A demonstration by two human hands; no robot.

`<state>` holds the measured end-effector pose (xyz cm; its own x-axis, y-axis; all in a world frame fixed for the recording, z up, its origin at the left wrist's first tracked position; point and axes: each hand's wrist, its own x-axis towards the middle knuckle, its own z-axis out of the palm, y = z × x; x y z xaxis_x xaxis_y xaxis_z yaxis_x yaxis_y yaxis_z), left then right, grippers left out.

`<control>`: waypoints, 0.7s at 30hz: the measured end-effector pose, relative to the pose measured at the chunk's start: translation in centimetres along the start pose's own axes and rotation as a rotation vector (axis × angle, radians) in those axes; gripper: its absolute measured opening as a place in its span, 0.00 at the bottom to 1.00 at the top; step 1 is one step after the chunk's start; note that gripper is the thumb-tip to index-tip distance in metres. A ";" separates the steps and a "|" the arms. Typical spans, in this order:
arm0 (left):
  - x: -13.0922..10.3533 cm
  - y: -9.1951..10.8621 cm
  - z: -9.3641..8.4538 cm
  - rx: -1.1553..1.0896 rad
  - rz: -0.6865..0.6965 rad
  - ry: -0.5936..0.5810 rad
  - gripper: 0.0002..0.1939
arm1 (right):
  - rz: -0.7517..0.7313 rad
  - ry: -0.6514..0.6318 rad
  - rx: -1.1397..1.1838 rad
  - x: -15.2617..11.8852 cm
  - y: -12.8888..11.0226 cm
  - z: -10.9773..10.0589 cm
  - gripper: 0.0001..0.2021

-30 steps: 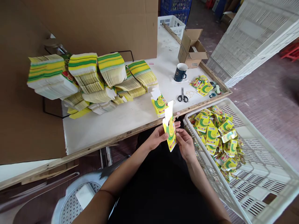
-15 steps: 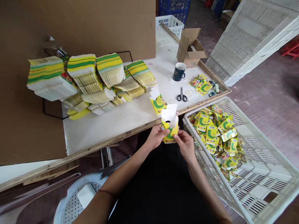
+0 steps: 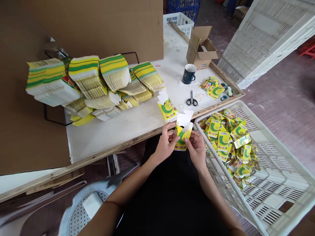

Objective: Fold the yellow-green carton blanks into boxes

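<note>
Between my two hands is a small yellow and green cardboard box (image 3: 183,132), its white top flaps standing up and unfolded. My left hand (image 3: 166,143) grips its left side, thumb on the front. On the right side, my right hand (image 3: 197,148) holds the lower part with the thumb on the front and fingers behind. Just beyond, a stack of similar flat cartons (image 3: 168,108) lies at the table's front edge. Bundles of folded cartons (image 3: 114,72) are piled on the table to the left.
Right of me stands a white plastic crate (image 3: 273,144) with many finished-looking yellow packets (image 3: 222,141) inside. On the table (image 3: 98,137) are scissors (image 3: 191,99), a dark mug (image 3: 189,74), rubber bands, loose yellow packets (image 3: 213,88) and an open cardboard box (image 3: 200,52). A large cardboard sheet (image 3: 110,26) stands behind.
The held box has shifted slightly right and its front has turned a little. Fingers of my left hand have spread more behind its left side.
</note>
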<state>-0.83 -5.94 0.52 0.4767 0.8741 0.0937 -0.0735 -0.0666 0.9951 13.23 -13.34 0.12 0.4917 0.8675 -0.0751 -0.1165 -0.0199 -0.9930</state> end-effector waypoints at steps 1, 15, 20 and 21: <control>0.0 0.0 -0.1 0.003 -0.008 -0.036 0.30 | -0.037 0.010 -0.013 0.1 -0.2 -0.1 0.22; 0.3 1.0 -1.8 -0.052 -0.142 -0.375 0.24 | -0.046 -0.110 -0.154 0.4 -0.9 -2.1 0.17; 0.0 0.7 -1.5 -0.086 -0.155 -0.403 0.21 | -0.163 -0.091 -0.233 0.7 -1.5 -2.0 0.16; -0.1 0.7 -1.4 -0.113 -0.162 -0.391 0.24 | -0.197 -0.074 -0.245 0.7 -1.6 -1.9 0.15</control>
<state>-2.14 -5.36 1.12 0.7841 0.6196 -0.0360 -0.0557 0.1281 0.9902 15.46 -13.63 1.47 0.4192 0.9001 0.1187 0.1904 0.0406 -0.9809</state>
